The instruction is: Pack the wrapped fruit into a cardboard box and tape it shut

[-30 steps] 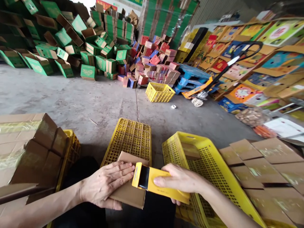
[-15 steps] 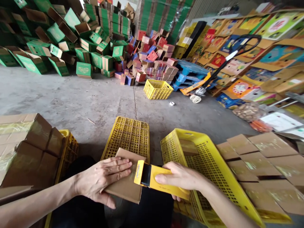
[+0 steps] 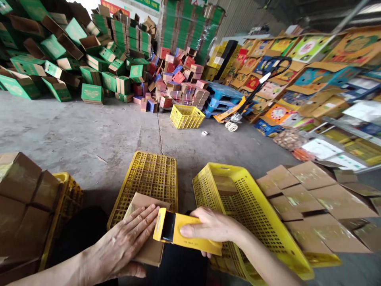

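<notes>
Left hand [image 3: 125, 246], fingers spread flat, presses a folded brown cardboard piece [image 3: 147, 222] at lower centre of the frame, over the near edge of an upturned yellow crate [image 3: 145, 178]. Right hand [image 3: 212, 227] grips a yellow handheld tool [image 3: 181, 236], its dark head against the cardboard's right edge; the step appears to be working that edge. Advancing the tool probably calls for firm left-hand pressure.

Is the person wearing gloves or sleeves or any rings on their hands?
No gloves. The left hand and the right hand are both bare, and both forearms are bare right to the picture's edge, so no sleeves show. I see no rings, watch or bracelet. The fingernails look short and unpainted.
</notes>
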The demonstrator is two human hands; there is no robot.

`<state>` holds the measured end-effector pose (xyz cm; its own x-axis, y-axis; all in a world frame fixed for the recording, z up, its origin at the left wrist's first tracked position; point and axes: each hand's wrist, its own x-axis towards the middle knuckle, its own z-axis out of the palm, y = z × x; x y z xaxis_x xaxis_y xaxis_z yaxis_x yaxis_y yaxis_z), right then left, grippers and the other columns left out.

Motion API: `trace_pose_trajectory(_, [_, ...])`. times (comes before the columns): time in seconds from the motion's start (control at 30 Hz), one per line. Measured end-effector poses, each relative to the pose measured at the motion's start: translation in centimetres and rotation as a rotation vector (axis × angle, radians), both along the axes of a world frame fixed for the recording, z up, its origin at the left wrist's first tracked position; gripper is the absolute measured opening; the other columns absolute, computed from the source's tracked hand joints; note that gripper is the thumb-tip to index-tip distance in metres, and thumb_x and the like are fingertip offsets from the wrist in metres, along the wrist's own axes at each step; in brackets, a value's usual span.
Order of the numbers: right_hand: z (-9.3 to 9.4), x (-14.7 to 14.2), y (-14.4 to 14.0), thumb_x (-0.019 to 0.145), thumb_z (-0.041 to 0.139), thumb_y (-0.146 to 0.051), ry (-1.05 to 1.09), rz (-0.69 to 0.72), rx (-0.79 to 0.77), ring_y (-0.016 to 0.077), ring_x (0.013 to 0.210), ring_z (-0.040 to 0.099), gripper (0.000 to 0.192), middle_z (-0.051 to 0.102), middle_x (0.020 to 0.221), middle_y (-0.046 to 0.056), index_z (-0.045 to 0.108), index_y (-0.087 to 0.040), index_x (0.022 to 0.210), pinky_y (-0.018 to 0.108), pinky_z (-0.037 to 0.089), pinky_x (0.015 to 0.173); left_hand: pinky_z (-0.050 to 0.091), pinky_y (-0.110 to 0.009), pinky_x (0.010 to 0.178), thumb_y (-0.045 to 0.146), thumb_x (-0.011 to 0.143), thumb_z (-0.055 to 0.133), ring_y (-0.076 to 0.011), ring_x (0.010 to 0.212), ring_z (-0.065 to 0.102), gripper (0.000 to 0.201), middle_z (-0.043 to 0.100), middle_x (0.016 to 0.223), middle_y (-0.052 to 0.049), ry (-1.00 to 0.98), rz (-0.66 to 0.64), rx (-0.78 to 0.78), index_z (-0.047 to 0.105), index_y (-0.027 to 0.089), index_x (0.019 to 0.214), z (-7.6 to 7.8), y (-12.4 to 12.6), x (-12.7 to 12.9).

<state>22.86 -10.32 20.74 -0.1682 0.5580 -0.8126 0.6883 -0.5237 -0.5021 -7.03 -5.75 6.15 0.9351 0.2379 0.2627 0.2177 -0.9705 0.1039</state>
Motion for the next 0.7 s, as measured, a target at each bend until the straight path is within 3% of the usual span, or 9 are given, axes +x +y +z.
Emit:
trace_pose_trajectory(0.17, [-0.6, 1.4, -1.2, 0.084, 0.068, -0.073, 0.015, -0.061, -0.058, 0.0212, 0.06, 0.077, 0.061, 0.077, 0.071, 0.007, 0.063, -0.016, 0.105, 0.021, 0.055, 0.048, 0.028, -0.046, 0.131, 0.077, 0.077, 0.076, -0.0362, 0.16, 0.026, 0.14, 0.02, 0.174, -0.018, 0.023, -0.001, -0.069, -0.007, 0.014, 0.17, -0.1, 0.5, -0.1])
trace_pose_trajectory(0.4, [-1.0, 2.2, -2.0, 0.08, 0.07, -0.078, -0.03, -0.113, -0.035, 0.0211, 0.061, 0.077, 0.067, 0.075, 0.067, 0.004, 0.061, -0.017, 0.105, 0.022, 0.056, 0.05, 0.028, -0.047, 0.131, 0.082, 0.075, 0.074, -0.0366, 0.16, 0.025, 0.139, 0.016, 0.175, -0.017, 0.059, -0.001, -0.102, -0.006, 0.021, 0.17, 0.9, 1.0, 0.4])
trace_pose_trajectory(0.53, [-1.5, 2.1, -2.0, 0.078, 0.071, -0.08, -0.016, -0.121, -0.028, 0.0227, 0.065, 0.078, 0.073, 0.075, 0.067, 0.004, 0.057, -0.017, 0.111, 0.023, 0.056, 0.051, 0.029, -0.049, 0.13, 0.08, 0.074, 0.077, -0.0369, 0.161, 0.02, 0.146, 0.015, 0.174, -0.02, 0.044, -0.004, -0.099, -0.014, 0.015, 0.168, 1.2, 0.1, 1.1])
trace_pose_trajectory(0.7, [-1.8, 2.3, -2.3, 0.081, 0.069, -0.079, -0.016, -0.093, -0.012, 0.0214, 0.064, 0.078, 0.067, 0.076, 0.07, 0.005, 0.062, -0.017, 0.106, 0.021, 0.056, 0.052, 0.032, -0.047, 0.129, 0.078, 0.083, 0.069, -0.0361, 0.161, 0.021, 0.139, 0.017, 0.174, -0.021, 0.018, 0.033, -0.054, -0.019, 0.01, 0.166, 0.6, -1.5, 2.3])
